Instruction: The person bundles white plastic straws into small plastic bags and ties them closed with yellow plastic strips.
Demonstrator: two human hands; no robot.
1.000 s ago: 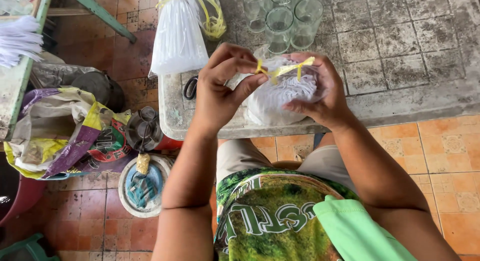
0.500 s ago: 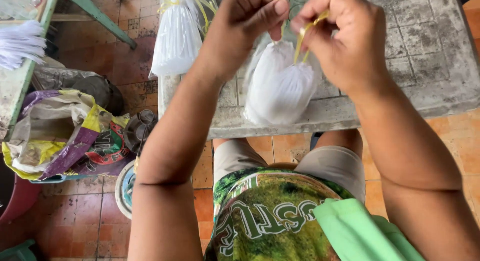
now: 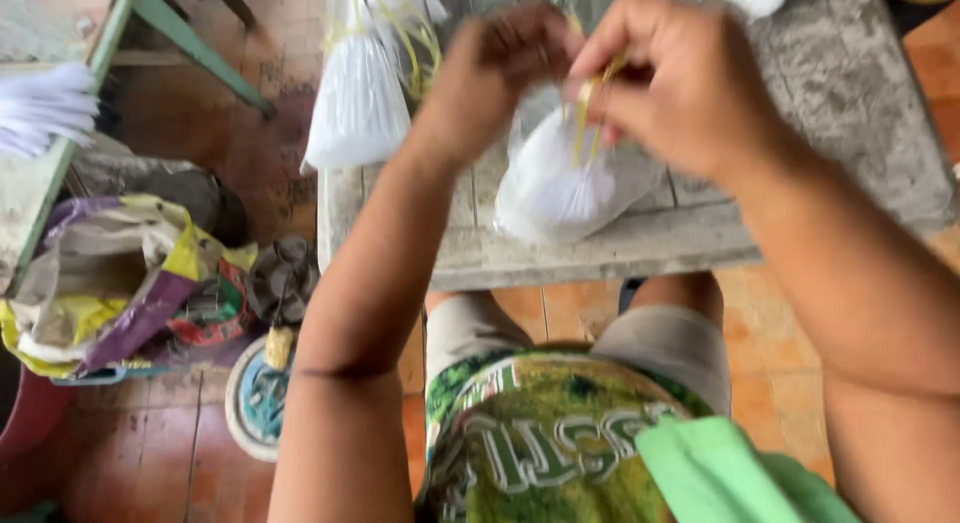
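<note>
A clear plastic bag [image 3: 565,188] with white contents hangs just under the two hands, its neck pinched between the left hand [image 3: 500,73] and the right hand [image 3: 680,78] along with a thin yellow band [image 3: 583,113]. Up and to the left of the left hand, a second tied bag [image 3: 357,103] of the same kind rests at the table's edge. Well down and left of it lie crumpled wrappers [image 3: 120,283] in yellow, purple and grey, though the blur leaves their shapes unclear.
</note>
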